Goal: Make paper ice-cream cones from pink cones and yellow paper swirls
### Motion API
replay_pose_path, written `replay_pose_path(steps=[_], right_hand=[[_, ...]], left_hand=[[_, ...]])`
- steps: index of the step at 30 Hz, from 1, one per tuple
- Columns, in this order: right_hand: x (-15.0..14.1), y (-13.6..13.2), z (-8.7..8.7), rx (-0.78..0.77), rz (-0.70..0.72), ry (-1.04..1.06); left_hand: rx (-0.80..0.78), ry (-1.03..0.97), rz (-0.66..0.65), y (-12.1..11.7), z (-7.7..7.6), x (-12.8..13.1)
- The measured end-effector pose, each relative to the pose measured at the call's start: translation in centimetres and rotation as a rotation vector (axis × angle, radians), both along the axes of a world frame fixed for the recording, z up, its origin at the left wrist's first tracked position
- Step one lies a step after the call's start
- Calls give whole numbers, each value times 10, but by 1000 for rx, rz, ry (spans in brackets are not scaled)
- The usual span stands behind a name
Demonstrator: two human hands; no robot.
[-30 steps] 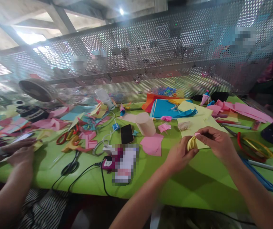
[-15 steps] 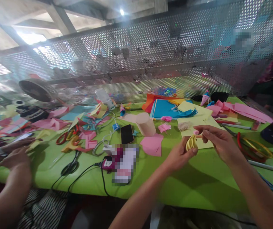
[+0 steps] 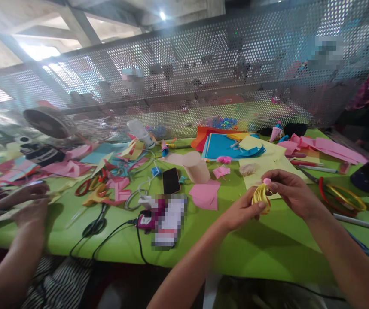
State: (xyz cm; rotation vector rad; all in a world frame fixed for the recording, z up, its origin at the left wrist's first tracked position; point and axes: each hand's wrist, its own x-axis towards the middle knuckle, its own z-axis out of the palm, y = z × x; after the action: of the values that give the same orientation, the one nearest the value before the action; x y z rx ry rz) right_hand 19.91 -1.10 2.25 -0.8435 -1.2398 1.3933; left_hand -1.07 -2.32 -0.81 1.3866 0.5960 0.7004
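My left hand [image 3: 245, 209] is closed around a small yellow paper craft [image 3: 260, 196] made of curved strips with gaps between them. A little pink ball [image 3: 267, 182] sits at the top of the strips. My right hand [image 3: 289, 191] pinches at that top from the right, its fingertips against the pink ball and the craft's upper edge. Both hands hover above the green table, in front of a pale yellow paper sheet [image 3: 269, 161]. A crumpled pale piece [image 3: 248, 169] lies on the sheet behind them.
A cream cylinder [image 3: 197, 167], pink paper [image 3: 204, 195], a black phone [image 3: 172, 180] and a blurred-screen phone [image 3: 169, 223] lie left of my hands. Black scissors [image 3: 94, 225] are farther left. A co-worker's hands [image 3: 31, 204] are at the far left. Red-yellow rings [image 3: 345, 199] and a rod [image 3: 363, 223] lie right.
My right hand has come in closer to the yellow paper craft, and the pink ball now sits at its top. The co-worker's hands at the far left have shifted slightly.
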Motion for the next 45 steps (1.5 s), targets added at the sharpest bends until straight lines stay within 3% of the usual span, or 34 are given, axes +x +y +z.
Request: replay_pose_path(steps=[10, 15, 19, 24, 32, 41, 45], right_hand=[[-2, 1, 1, 33, -78, -102], [0, 5, -2, 100, -161, -205], [-1, 7, -8, 87, -148, -281], [-10, 8, -18, 137, -107, -462], [-22, 9, -30, 372, -196, -555], [-22, 6, -23, 225, -215, -472], [-16, 10, -24, 152, -227, -456]], left_hand=[[-40, -79, 6, 5, -6, 0], [-65, -153, 137, 5, 1, 2], [-108, -193, 249, 9, -2, 3], [50, -167, 432, 19, -15, 7], [226, -154, 414, 23, -29, 8], [7, -77, 442, 30, -25, 3], [26, 5, 518, 38, -30, -3]])
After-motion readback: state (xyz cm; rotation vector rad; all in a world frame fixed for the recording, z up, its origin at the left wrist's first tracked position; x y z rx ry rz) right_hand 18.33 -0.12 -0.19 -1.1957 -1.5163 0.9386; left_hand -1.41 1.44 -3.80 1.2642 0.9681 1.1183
